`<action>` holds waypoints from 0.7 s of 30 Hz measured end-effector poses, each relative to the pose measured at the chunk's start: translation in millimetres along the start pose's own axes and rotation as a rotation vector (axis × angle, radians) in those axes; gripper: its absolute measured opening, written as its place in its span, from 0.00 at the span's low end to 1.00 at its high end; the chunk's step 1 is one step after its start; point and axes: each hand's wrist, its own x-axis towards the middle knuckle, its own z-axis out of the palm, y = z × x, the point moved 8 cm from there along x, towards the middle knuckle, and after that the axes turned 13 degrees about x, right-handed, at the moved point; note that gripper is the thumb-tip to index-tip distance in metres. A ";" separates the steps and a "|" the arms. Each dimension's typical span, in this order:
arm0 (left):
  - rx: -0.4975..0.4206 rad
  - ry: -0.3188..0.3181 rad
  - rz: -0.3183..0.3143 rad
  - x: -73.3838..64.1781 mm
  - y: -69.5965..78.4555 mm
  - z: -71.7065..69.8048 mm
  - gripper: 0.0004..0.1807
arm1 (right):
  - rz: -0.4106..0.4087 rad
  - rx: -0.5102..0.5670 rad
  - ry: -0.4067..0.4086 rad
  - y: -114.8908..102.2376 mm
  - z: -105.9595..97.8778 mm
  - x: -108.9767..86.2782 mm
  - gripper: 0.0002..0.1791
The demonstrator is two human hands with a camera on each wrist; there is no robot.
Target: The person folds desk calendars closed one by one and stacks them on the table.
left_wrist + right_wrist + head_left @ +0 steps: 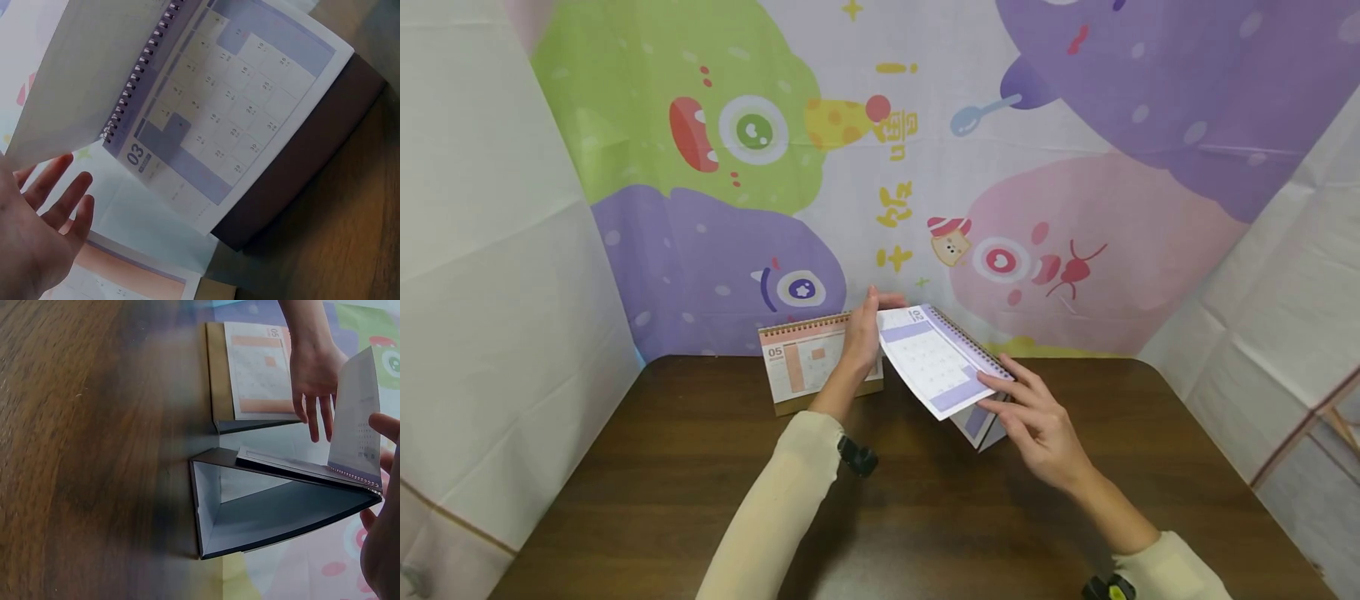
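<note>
Left hand: fingers lightly spread, upright beside the free edge of the leaf; whether it touches the paper cannot be told, and no pinch shows.

Right hand: fingers spread and fairly straight, meeting the leaf near its corner and the bound edge.

Leaf, marked 02: raised off the page beneath, bowed slightly, joined along one side by the spiral.

Page, marked 03: exposed under the leaf, lying against the front of the stand.

Purple calendar: one, tent-shaped, on the table between the hands; dark base, hollow at the end.

Orange calendar: one, marked 05, standing just beside, partly behind the left hand and wrist.

Table: brown, wood-grained. Cloth: printed with cartoon figures, behind.

Handling note, by judgement: the step seems to be turning the leaf. Best carried over by its free edge, flat and unhurried, so the holes follow the rings without snagging; right fingers steadying the ridge, lest the light stand slide or tip; left hand kept off the neighbouring calendar; one leaf only.
</note>
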 end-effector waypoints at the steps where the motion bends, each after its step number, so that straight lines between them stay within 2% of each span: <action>1: 0.018 0.010 -0.001 -4.6 6.5 -1.7 0.41 | 0.009 -0.003 -0.005 0.3 0.2 -0.5 0.17; 5: 0.068 0.040 -0.033 -25.8 35.8 -8.0 0.39 | 0.044 -0.003 -0.024 1.5 1.1 -2.1 0.15; 7: 0.071 0.039 -0.042 -27.1 34.3 -8.6 0.39 | 0.063 -0.006 -0.036 3.0 1.6 -3.1 0.15; 11: 0.091 0.030 -0.075 -27.0 26.9 -8.9 0.38 | 0.063 -0.025 -0.041 5.5 2.2 -4.4 0.15; 16: 0.137 0.024 -0.107 -19.6 6.5 -6.6 0.35 | 0.040 -0.045 -0.041 7.0 3.2 -5.1 0.14; 21: 0.197 0.017 -0.069 -15.3 -8.9 -0.8 0.32 | 0.045 -0.038 -0.044 7.0 3.3 -4.9 0.13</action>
